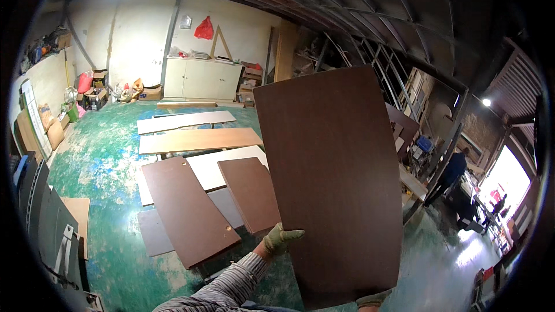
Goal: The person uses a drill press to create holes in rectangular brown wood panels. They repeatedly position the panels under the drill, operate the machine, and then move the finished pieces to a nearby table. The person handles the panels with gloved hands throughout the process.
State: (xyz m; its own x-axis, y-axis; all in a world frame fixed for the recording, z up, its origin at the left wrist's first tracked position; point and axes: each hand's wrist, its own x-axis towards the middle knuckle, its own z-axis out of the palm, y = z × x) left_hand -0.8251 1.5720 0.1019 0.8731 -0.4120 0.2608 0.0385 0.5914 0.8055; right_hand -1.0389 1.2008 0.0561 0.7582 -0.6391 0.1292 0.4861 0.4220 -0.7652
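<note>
A large dark brown board [335, 179] stands tilted upright in front of me, filling the middle right of the head view. My left hand [282, 239], in a greenish glove, grips its left edge with the thumb laid over the front face. At the bottom edge of the board, my gloved right hand [373, 300] shows only in part; it is closed at the lower right corner, its fingers mostly hidden. Left of the board lies a brown panel [188, 211] with a hole at each end, and beside it a shorter brown panel [251, 192].
Beneath these are a white panel [202, 169] and a grey panel [155, 233]. Farther back lie a wood-coloured plank [199, 140] and a pale plank [186, 121]. A white cabinet [202, 80] stands at the far wall. Dark panels [55, 228] lean at left; a person [454, 173] stands at right.
</note>
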